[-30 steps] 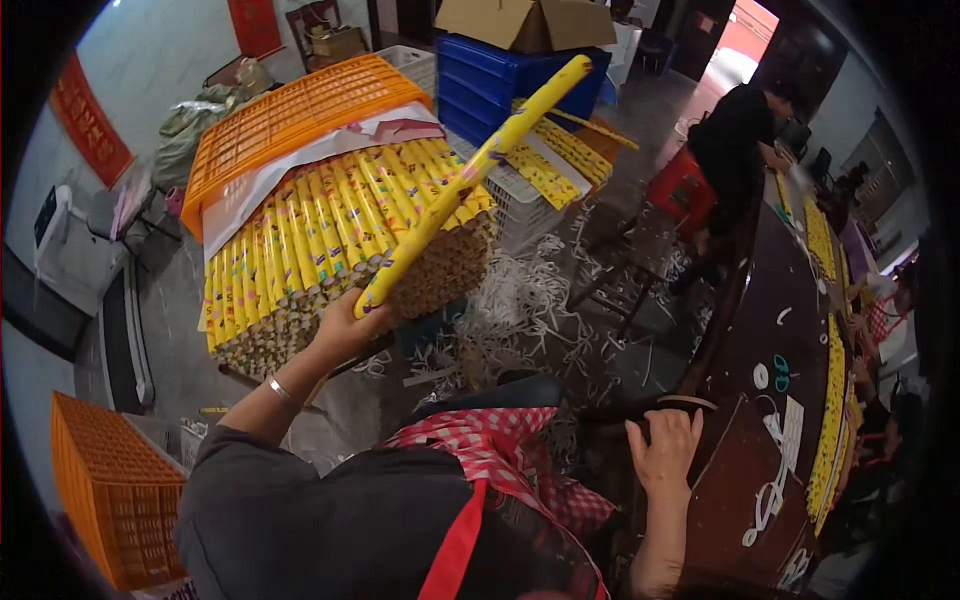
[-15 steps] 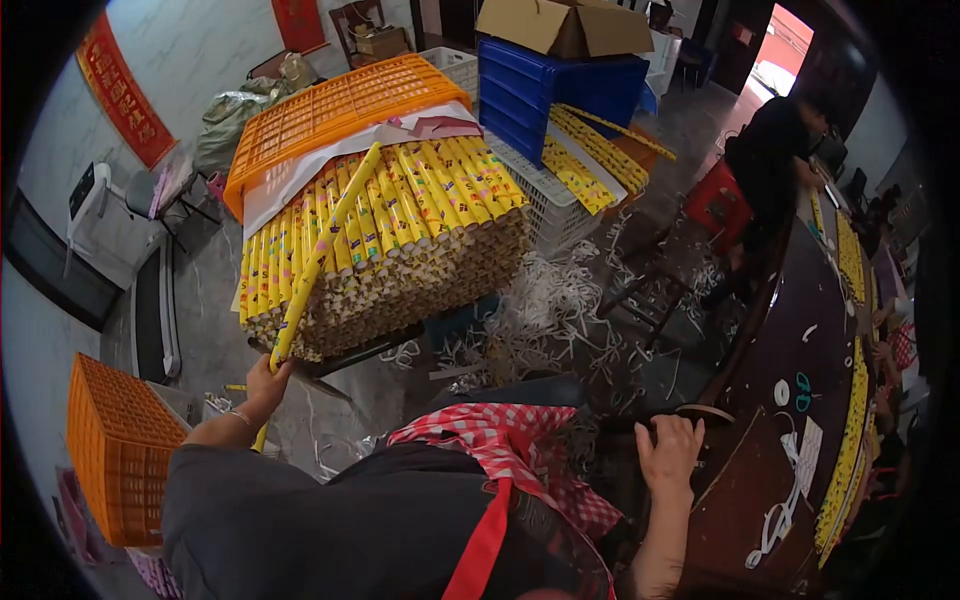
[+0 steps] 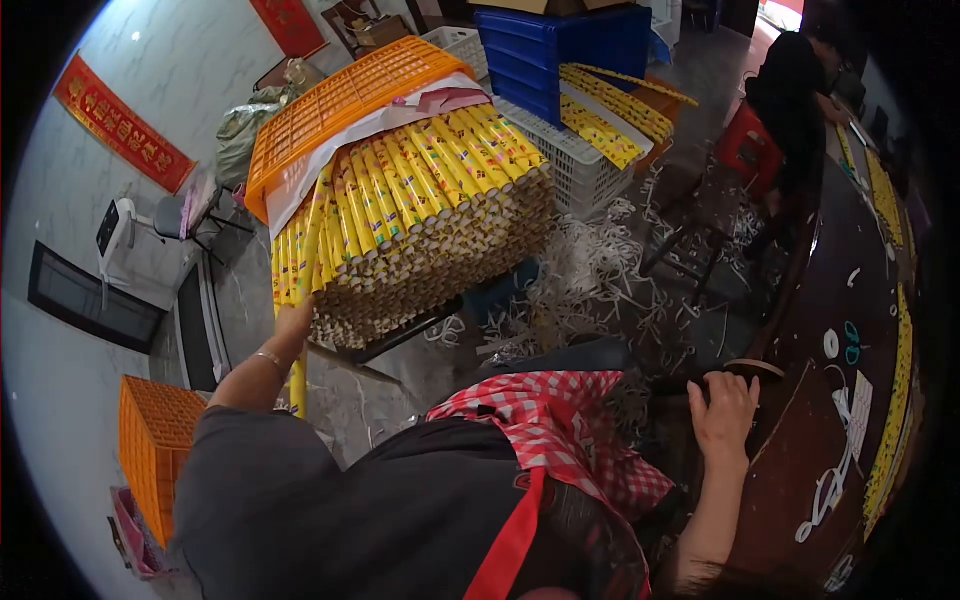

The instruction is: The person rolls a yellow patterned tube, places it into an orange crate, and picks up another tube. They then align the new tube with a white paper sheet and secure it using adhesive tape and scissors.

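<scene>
A long yellow paper tube (image 3: pixel 298 385) with a colourful print is gripped near its middle by my left hand (image 3: pixel 292 325). Its upper part lies along the left side of a big stack of similar tubes (image 3: pixel 430 185), whose open cardboard ends face me. The stack rests inside an orange plastic crate (image 3: pixel 350 95) lined with white paper. My right hand (image 3: pixel 722 415) holds nothing; its fingers are apart, by the edge of the dark table (image 3: pixel 790 440).
White paper strips (image 3: pixel 600 270) litter the floor. Behind stand a blue bin (image 3: pixel 515 65) and a white crate (image 3: pixel 575 175). A second orange crate (image 3: pixel 160 440) is at left. Scissors (image 3: pixel 851 343) and a tape roll (image 3: pixel 831 345) lie on the table. A person (image 3: pixel 785 90) sits at the far right.
The tube in my left hand has gone from slanting across the front of the stack to lying along its left side. My left hand has risen. The view has shifted.
</scene>
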Demonstrator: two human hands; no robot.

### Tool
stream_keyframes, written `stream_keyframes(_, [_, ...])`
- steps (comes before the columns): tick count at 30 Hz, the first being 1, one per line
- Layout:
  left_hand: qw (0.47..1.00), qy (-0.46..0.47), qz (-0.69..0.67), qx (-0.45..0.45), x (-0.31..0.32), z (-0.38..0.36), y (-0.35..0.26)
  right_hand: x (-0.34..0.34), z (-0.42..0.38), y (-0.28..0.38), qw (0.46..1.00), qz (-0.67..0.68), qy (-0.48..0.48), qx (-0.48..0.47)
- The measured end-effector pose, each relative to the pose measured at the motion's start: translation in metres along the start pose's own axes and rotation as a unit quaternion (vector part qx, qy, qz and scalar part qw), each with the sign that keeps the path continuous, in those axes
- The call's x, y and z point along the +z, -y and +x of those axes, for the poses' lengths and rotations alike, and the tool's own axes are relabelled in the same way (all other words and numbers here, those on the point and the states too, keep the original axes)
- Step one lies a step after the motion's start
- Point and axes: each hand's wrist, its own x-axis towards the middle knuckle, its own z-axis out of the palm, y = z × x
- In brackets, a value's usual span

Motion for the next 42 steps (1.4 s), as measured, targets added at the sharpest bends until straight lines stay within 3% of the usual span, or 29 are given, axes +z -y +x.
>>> stream_keyframes(1, [0.997, 0.038, -0.044, -0.041, 0.015, 0.015, 0.003, -0.001, 0.0, 0.0, 1.0, 0.006, -0.002, 0.0])
stream_keyframes(4, [0.996, 0.056, -0.065, -0.03, 0.043, 0.036, 0.014, 0.0, -0.001, -0.001, 1.0, -0.001, 0.022, 0.011])
stream_keyframes(5, [0.999, -0.006, -0.04, 0.006, 0.066, 0.069, 0.048, 0.0, -0.001, -0.002, 1.0, -0.002, 0.023, 0.01])
stream_keyframes(8, [0.999, -0.012, -0.029, -0.028, 0.068, 0.081, 0.054, 0.003, -0.002, -0.004, 0.998, 0.004, 0.057, 0.023])
stream_keyframes(10, [0.999, -0.022, -0.002, -0.044, 0.051, 0.061, 0.019, 0.005, -0.002, -0.006, 0.997, 0.003, 0.075, 0.033])
stream_keyframes(11, [0.999, 0.004, -0.036, -0.002, 0.045, 0.066, 0.013, 0.005, -0.001, -0.007, 0.996, 0.0, 0.08, 0.031])
stream_keyframes(13, [0.996, -0.032, 0.026, 0.082, 0.029, 0.063, -0.017, 0.003, 0.0, -0.007, 0.994, 0.013, 0.093, 0.059])
stream_keyframes(14, [0.993, -0.078, 0.026, 0.088, 0.028, 0.062, -0.034, 0.002, 0.0, -0.007, 0.994, 0.011, 0.096, 0.059])
stream_keyframes(18, [0.995, -0.045, 0.046, 0.073, 0.032, 0.084, -0.074, 0.002, 0.0, -0.012, 0.989, 0.003, 0.128, 0.076])
stream_keyframes(20, [0.994, -0.077, 0.012, 0.08, 0.047, 0.096, -0.087, 0.001, 0.0, -0.013, 0.989, -0.005, 0.128, 0.078])
stream_keyframes(23, [0.991, -0.099, 0.007, 0.093, 0.061, 0.136, -0.092, -0.004, 0.001, -0.013, 0.987, -0.011, 0.136, 0.09])
stream_keyframes(26, [0.997, -0.057, 0.008, 0.056, 0.057, 0.162, -0.116, 0.003, -0.002, -0.021, 0.987, -0.035, 0.13, 0.09])
stream_keyframes(28, [0.988, -0.109, -0.014, 0.11, 0.063, 0.188, -0.114, 0.004, -0.003, -0.026, 0.982, -0.064, 0.147, 0.105])
stream_keyframes(31, [0.984, -0.032, -0.072, 0.157, 0.054, 0.188, -0.117, 0.001, -0.009, -0.028, 0.98, -0.103, 0.149, 0.078])
stream_keyframes(35, [0.976, -0.031, -0.058, 0.21, 0.067, 0.211, -0.099, -0.01, -0.019, -0.026, 0.974, -0.105, 0.172, 0.107])
stream_keyframes(37, [0.971, -0.093, -0.082, 0.206, 0.07, 0.206, -0.108, -0.01, -0.03, -0.038, 0.978, -0.132, 0.13, 0.097])
stream_keyframes(39, [0.982, -0.048, -0.028, 0.179, 0.066, 0.204, -0.115, -0.012, -0.038, -0.05, 0.977, -0.144, 0.124, 0.099])
stream_keyframes(42, [0.974, -0.124, -0.027, 0.186, 0.071, 0.202, -0.118, -0.017, -0.04, -0.055, 0.976, -0.15, 0.114, 0.113])
